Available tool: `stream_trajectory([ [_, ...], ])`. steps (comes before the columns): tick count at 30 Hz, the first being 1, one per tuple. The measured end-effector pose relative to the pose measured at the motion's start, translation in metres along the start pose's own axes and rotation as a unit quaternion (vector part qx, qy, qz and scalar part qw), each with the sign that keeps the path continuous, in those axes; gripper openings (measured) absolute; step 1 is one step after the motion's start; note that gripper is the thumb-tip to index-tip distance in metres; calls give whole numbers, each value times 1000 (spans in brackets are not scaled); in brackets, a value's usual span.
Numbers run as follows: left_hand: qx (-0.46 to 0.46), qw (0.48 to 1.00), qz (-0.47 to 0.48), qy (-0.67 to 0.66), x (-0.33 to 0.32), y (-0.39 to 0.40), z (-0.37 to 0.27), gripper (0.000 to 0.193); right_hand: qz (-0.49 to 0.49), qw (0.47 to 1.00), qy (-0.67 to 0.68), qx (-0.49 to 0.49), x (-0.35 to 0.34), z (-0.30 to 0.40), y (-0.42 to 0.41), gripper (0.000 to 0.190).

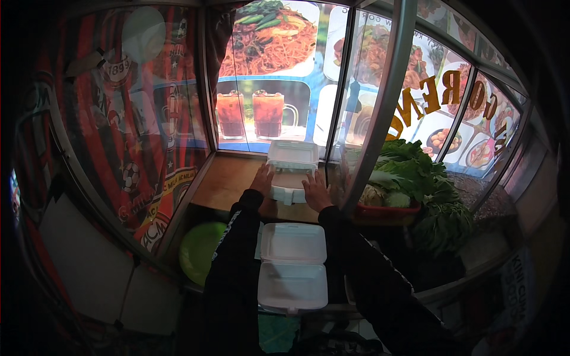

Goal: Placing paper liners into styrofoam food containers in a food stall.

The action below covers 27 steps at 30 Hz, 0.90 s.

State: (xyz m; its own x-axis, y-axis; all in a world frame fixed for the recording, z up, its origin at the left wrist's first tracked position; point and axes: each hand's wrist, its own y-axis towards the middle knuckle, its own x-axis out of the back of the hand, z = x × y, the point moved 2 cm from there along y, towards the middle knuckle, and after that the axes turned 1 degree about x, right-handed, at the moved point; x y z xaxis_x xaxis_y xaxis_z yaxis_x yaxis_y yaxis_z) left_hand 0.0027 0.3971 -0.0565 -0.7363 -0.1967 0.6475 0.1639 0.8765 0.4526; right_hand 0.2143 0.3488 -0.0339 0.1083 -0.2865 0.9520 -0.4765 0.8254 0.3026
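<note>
Two white foam takeaway boxes lie unfolded before me, one beyond the other. The far foam box (pixel 291 176) rests on a wooden shelf (pixel 216 187), with its lid raised toward the window. My left hand (pixel 262 179) holds its left side, and my right hand (pixel 317 190) has its fingers on the right edge. Closer to me, the near foam box (pixel 293 285) lies between my forearms, lid and base both showing their hollow insides. No food is visible in the near one; the inside of the far one is partly shaded.
A red basket (pixel 387 214) of leafy greens (pixel 405 171) and cabbage stands on the right behind a metal post (pixel 385 102). A green plate (pixel 198 249) sits left of my left sleeve. Glass panes with food pictures enclose the front; a red-and-black cloth (pixel 133 133) hangs beyond the left pane.
</note>
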Motion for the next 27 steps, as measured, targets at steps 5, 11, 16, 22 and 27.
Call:
stream_trajectory([
  [5,0,996,-61,60,25,-13,-13,47,-86,974,184,-100,21,19,-7,48],
  [11,17,982,-34,186,36,-45,-36,44,8,991,127,-43,54,41,-12,47],
  [16,2,974,-19,226,27,-52,-58,44,-90,990,102,-27,48,36,-15,46],
  [22,37,957,14,287,29,-76,-94,48,-124,981,146,24,56,52,-32,35],
  [27,35,965,-27,259,37,-104,-137,48,-118,970,211,26,69,62,-51,44],
])
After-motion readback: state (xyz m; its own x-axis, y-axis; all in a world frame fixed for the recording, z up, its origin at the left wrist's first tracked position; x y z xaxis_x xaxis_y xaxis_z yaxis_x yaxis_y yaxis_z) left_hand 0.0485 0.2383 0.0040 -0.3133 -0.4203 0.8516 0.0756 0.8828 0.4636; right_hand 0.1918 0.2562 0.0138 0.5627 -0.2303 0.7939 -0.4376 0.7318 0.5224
